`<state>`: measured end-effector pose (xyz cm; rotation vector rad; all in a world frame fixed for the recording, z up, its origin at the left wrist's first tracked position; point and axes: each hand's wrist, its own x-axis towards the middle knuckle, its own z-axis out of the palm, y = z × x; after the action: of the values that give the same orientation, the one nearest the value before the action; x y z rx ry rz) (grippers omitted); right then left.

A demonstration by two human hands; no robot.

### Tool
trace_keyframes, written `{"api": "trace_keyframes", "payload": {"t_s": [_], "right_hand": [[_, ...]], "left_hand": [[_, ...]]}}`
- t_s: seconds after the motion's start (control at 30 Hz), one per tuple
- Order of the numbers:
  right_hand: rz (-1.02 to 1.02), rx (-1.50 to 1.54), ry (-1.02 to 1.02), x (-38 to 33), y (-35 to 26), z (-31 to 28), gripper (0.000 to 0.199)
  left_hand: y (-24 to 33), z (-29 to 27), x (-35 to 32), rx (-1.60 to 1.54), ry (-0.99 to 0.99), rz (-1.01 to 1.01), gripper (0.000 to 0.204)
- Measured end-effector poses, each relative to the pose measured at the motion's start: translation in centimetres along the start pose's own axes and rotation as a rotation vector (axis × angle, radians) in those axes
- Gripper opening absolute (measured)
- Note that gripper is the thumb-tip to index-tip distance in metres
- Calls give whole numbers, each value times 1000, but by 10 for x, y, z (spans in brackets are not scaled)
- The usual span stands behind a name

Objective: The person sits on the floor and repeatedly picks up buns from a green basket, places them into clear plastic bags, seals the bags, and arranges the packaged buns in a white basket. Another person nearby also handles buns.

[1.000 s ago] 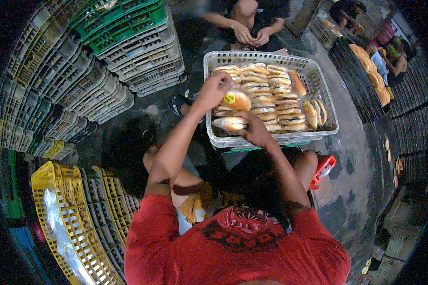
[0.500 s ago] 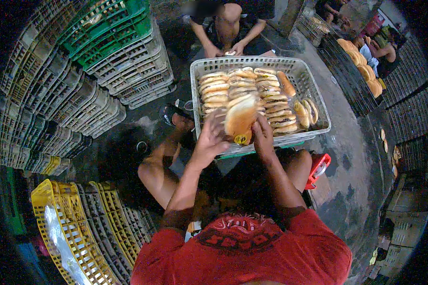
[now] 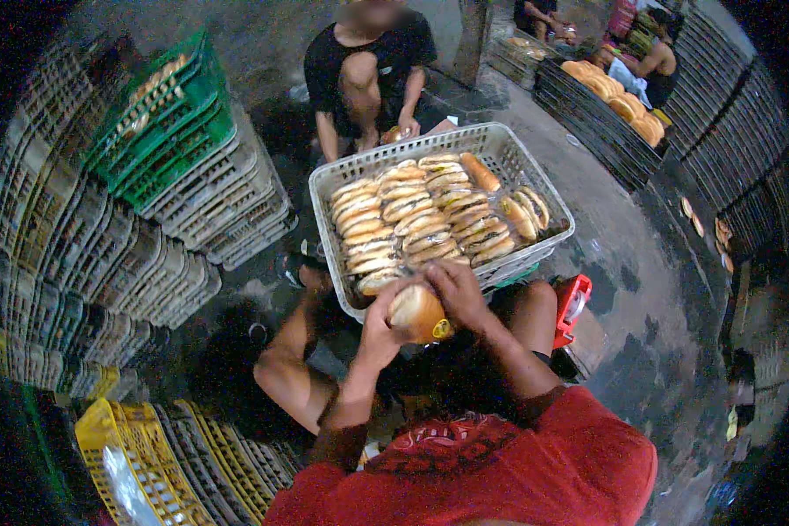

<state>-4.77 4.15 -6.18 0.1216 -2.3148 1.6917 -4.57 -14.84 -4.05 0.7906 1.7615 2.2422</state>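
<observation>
My left hand (image 3: 380,323) is closed around the left side of a golden-brown bun (image 3: 419,316) with a small yellow spot at its near right end. Over the bun's right side curl the fingers of my right hand (image 3: 458,296). Both hands are in front of my lap, at the near edge of a grey plastic crate (image 3: 531,172). Rows of filled buns (image 3: 409,209) stand on edge in that crate, some with a shiny clear wrapping. One whole browned bun (image 3: 479,173) lies at its far right corner. Whether the held bun is wrapped, I cannot tell.
Across the crate crouches a person in black (image 3: 370,66), hands low. Stacked green crates (image 3: 162,145) and grey crates (image 3: 250,206) rise at left, yellow crates (image 3: 105,438) nearer. A red tape dispenser (image 3: 572,312) is by my right knee. Bread loaves (image 3: 618,98) lie far right.
Both hands have drawn the bun down toward me from above the crate, closing around it. The view has shifted, showing more of the person opposite.
</observation>
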Motion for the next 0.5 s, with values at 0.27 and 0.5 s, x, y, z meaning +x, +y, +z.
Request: {"api": "trace_keyframes", "payload": {"t_s": [0.27,0.5], "right_hand": [[447,449,-280,-24,-14,17,36],[-19,321,-61,-31,-17,-3,21]], "left_hand": [[17,2,1,-190,255,3,27],[13,29,8,6,361,-96,20]]}}
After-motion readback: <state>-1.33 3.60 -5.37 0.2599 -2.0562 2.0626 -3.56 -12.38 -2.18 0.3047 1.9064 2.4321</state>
